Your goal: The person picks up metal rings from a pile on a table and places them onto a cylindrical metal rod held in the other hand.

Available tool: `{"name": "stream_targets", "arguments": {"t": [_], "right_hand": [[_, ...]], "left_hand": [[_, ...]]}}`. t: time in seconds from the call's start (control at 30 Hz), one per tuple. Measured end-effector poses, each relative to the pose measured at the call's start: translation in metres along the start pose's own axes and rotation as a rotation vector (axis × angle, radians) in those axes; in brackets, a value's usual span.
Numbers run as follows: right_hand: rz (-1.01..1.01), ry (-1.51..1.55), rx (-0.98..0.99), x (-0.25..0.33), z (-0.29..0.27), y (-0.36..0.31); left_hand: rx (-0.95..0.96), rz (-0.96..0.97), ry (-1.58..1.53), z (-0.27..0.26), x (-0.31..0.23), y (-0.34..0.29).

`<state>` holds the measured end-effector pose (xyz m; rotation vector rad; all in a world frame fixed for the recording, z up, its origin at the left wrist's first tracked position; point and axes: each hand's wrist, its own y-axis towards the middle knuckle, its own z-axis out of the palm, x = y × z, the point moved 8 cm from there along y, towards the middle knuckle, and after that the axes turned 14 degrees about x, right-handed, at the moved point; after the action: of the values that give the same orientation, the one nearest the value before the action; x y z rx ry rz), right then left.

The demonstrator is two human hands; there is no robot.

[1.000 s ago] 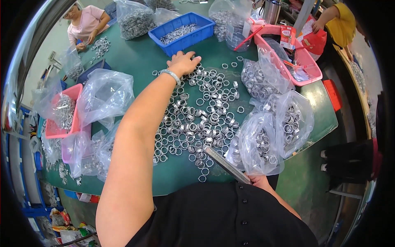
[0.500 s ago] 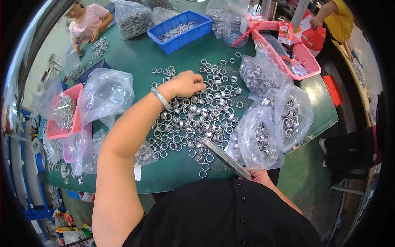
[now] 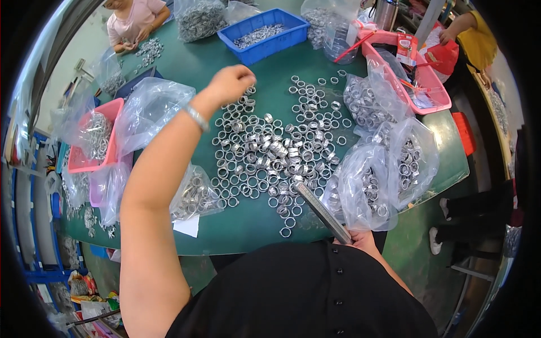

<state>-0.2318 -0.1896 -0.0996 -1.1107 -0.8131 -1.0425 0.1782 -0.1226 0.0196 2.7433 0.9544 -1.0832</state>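
Note:
Many small silver metal rings [image 3: 270, 147], like hose clamps, lie spread on the green table in front of me. Over the far left edge of this spread is my left hand [image 3: 230, 85], its fingers curled down close to a few rings. Whatever its fingertips hold, if anything, is hidden. Low at the table's near edge, my right hand [image 3: 363, 241] is closed round the near end of a long flat grey metal bar with fine scale marks [image 3: 322, 213]. The bar's far end reaches to the near rings. Part of the right hand is hidden by the bar and my shirt.
Clear bags of rings [image 3: 366, 183] stand at the right, another bag [image 3: 194, 197] at the left. A blue bin [image 3: 239, 55], a pink basket [image 3: 437, 107] and a pink tray [image 3: 117, 127] surround the work. Across the table a person [image 3: 135, 22] handles small parts; another's arm [image 3: 459, 28] shows far right.
My left hand has moved away from me and left, off the middle of the rings to their far edge. The right hand keeps its hold on the bar. The view has shifted slightly.

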Motion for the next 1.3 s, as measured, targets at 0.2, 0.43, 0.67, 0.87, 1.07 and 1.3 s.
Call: {"name": "stream_targets", "arguments": {"t": [0.2, 0.43, 0.67, 0.87, 1.07, 1.3], "right_hand": [[0.043, -0.015, -0.049, -0.003, -0.005, -0.001], [-0.020, 0.006, -0.049, -0.003, -0.005, -0.002], [0.029, -0.090, -0.070, 0.014, 0.003, 0.001], [-0.034, -0.100, -0.068, 0.015, 0.001, 0.001], [-0.040, -0.166, -0.067, 0.011, 0.001, 0.003], [-0.053, -0.183, -0.080, 0.013, 0.000, 0.004]], "left_hand": [[-0.011, -0.416, 0.252, 0.003, 0.059, 0.031], [0.299, -0.182, 0.274, 0.057, 0.008, 0.014], [0.518, -0.098, -0.055, 0.074, -0.027, -0.022], [0.593, 0.030, -0.080, 0.081, -0.062, -0.059], [0.137, -0.359, 0.175, 0.014, 0.045, -0.051], [0.215, -0.341, 0.019, 0.056, 0.048, -0.065]]}}
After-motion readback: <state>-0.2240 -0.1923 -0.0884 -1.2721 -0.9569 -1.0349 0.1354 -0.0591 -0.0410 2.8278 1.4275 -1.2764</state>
